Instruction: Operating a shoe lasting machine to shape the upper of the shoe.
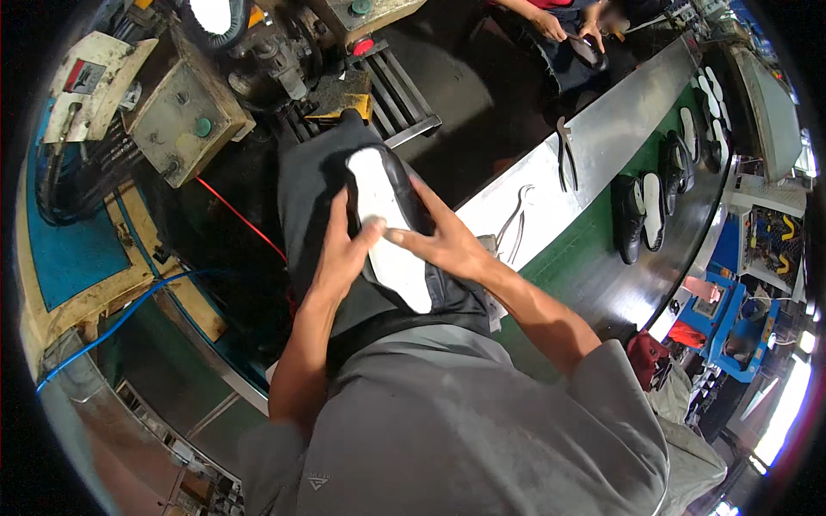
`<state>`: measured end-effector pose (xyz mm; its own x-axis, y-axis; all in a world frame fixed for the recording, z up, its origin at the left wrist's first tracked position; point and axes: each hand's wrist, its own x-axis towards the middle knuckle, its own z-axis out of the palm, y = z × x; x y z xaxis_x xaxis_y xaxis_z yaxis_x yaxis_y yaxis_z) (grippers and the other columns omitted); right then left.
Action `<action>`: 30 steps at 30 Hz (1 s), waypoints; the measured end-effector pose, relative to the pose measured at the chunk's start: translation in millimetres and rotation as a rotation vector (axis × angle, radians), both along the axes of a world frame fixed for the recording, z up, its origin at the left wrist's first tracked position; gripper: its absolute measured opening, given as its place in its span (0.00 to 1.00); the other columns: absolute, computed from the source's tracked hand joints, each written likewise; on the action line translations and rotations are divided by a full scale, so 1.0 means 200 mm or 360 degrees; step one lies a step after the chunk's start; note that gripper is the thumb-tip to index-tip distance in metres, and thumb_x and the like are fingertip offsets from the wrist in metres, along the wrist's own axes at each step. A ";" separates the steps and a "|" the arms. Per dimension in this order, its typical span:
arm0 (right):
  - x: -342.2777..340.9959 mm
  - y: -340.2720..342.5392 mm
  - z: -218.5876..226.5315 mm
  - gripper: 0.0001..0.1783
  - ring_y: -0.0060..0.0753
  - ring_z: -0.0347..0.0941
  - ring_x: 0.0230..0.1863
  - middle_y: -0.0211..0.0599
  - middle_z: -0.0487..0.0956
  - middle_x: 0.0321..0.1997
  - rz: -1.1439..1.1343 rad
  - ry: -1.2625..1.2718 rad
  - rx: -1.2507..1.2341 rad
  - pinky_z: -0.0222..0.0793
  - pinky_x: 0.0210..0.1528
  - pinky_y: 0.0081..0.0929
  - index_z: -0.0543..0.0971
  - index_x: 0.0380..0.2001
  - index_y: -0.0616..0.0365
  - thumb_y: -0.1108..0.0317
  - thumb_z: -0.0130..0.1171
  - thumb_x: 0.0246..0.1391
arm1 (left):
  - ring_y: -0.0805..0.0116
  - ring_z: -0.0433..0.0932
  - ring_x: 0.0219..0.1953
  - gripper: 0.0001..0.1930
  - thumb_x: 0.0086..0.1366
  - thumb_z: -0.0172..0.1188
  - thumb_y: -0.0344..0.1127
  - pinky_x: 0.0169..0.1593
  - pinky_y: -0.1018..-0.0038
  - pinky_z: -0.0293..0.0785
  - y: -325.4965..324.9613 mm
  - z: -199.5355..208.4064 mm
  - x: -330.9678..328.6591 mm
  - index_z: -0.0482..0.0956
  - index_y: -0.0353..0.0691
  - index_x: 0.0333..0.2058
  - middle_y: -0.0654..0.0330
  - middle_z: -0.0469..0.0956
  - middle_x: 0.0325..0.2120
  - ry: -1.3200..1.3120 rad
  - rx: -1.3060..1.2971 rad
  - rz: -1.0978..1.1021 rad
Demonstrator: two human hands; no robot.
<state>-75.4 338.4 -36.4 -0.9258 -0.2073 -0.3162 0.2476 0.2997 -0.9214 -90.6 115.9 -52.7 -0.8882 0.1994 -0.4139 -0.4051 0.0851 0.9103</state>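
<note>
A black shoe upper (401,182) lies bottom up across my lap, its toe end pointing away from me. The white sole board (397,262) covers its underside. My left hand (342,245) grips the shoe's left side, with its thumb pressed on the white board. From the right, my right hand (447,242) wraps the other side, and its thumb meets the left thumb near the middle of the board. The fingers of both hands are partly hidden beneath the shoe.
To my right runs a metal bench edge with pincers (566,155) and a second pair of pliers (518,225). Beyond are black shoes (641,215) on a green and metal conveyor. A machine control box (185,125) stands at left. Across from me a person's hands (568,27) hold a dark shoe.
</note>
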 end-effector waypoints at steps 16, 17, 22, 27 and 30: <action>0.13 0.17 0.25 0.49 0.60 0.59 0.84 0.63 0.55 0.87 0.0380 -0.0212 0.0133 0.56 0.85 0.44 0.54 0.84 0.66 0.62 0.65 0.68 | 0.56 0.55 0.81 0.49 0.71 0.69 0.28 0.79 0.66 0.60 -0.08 0.01 0.26 0.48 0.34 0.83 0.46 0.56 0.80 -0.0068 0.0431 -0.0384; 0.15 0.12 0.30 0.51 0.64 0.58 0.84 0.63 0.52 0.88 0.0459 0.0342 0.0364 0.55 0.85 0.49 0.53 0.84 0.63 0.60 0.67 0.67 | 0.55 0.58 0.80 0.49 0.71 0.67 0.25 0.78 0.62 0.63 -0.08 0.02 0.26 0.47 0.37 0.83 0.47 0.57 0.79 -0.0137 0.0525 -0.0346; 0.18 -0.03 0.45 0.55 0.81 0.71 0.66 0.58 0.44 0.89 0.0886 0.0429 0.1145 0.80 0.65 0.63 0.64 0.82 0.31 0.53 0.80 0.53 | 0.52 0.74 0.71 0.43 0.77 0.54 0.19 0.64 0.47 0.83 -0.04 0.12 0.20 0.46 0.50 0.83 0.52 0.66 0.72 -0.0655 0.1076 -0.0036; 0.09 0.09 0.37 0.41 0.79 0.61 0.80 0.72 0.51 0.85 0.0604 0.0733 0.0846 0.69 0.77 0.56 0.80 0.73 0.39 0.58 0.77 0.53 | 0.46 0.87 0.53 0.29 0.85 0.55 0.42 0.59 0.47 0.86 -0.17 0.12 -0.04 0.59 0.41 0.77 0.48 0.77 0.61 -0.0814 0.1158 -0.0186; 0.08 0.16 0.41 0.38 0.81 0.57 0.82 0.75 0.50 0.84 0.0441 0.0535 0.0640 0.67 0.79 0.60 0.79 0.73 0.44 0.56 0.74 0.58 | 0.48 0.88 0.53 0.27 0.84 0.56 0.43 0.58 0.49 0.88 -0.32 0.10 -0.35 0.67 0.37 0.74 0.40 0.80 0.59 -0.0205 0.0573 0.0289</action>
<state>-58.5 370.3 45.9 -0.9172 -0.3803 -0.1187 -0.1757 0.6535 -0.7362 -161.5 51.5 -33.2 -0.8677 0.1968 -0.4564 -0.4968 -0.3125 0.8097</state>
